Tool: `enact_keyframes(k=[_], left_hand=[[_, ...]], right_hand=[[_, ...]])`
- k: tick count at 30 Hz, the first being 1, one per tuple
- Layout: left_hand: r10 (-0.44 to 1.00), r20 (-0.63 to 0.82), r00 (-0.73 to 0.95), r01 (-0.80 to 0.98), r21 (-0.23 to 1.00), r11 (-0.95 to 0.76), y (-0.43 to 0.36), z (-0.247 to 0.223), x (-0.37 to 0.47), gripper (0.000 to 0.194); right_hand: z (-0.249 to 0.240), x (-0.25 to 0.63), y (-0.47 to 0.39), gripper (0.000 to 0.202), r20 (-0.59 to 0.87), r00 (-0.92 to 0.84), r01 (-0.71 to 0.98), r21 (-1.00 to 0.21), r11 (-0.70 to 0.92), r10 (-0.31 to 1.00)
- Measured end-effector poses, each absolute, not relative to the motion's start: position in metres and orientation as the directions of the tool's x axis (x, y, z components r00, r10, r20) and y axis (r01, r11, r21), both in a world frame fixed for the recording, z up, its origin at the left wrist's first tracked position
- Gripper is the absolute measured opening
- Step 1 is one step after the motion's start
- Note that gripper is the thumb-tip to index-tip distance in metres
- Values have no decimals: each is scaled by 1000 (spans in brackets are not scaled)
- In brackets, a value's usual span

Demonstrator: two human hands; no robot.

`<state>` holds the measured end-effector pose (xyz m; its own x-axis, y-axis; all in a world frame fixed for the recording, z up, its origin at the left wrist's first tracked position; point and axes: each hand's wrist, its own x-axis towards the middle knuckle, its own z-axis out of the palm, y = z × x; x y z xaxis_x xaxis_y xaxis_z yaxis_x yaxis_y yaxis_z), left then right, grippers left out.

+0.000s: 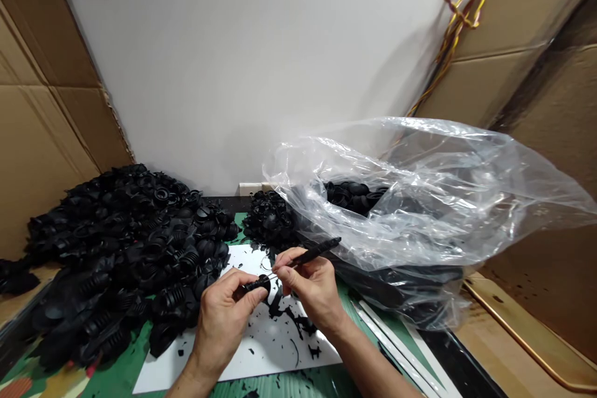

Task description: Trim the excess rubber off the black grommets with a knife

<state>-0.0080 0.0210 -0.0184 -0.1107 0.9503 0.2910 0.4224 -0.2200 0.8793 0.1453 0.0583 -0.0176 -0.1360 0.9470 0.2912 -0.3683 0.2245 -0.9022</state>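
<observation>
Head view: The left hand [226, 308] is closing its thumb and fingers on a small black part [260, 283]. The part is being held above the white sheet [224, 360], near the sheet's middle. The right hand [317, 289] is gripping a slim black tool [317, 251] like a pen. The handle of the tool is pointing up and away to the right, and its thin tip is pointing toward the part; contact between tip and part cannot be determined.

Black scraps [278, 306] are lying loose on the sheet beneath and between the hands. The sheet is resting on a green surface [342, 311]. To the left, a large pile of black parts [135, 236] is overlapping the edge of the sheet. Beyond the hands, a smaller black heap [270, 217] is standing just beside a clear plastic bag [433, 211], which is enclosing further black pieces [354, 196]. White strips [396, 345] are lying to the right of the right forearm's wrist end. Cardboard [41, 112] is flanking the left side, and twisted cables [450, 37] are hanging at the upper right.
</observation>
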Motion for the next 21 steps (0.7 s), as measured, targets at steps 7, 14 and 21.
enact_keyframes(k=[7, 14, 21], left_hand=[[952, 287, -103, 442, 871, -215, 20, -19, -8, 8], [952, 296, -80, 459, 858, -228, 20, -20, -8, 12], [951, 298, -78, 433, 870, -237, 19, -21, -5, 10]], right_hand=[[-16, 143, 54, 20, 344, -155, -275, -915, 294, 926], [-21, 139, 48, 17, 441, -144, -210, -889, 408, 886], [-22, 141, 51, 16, 618, 132, -11, -781, 624, 775]])
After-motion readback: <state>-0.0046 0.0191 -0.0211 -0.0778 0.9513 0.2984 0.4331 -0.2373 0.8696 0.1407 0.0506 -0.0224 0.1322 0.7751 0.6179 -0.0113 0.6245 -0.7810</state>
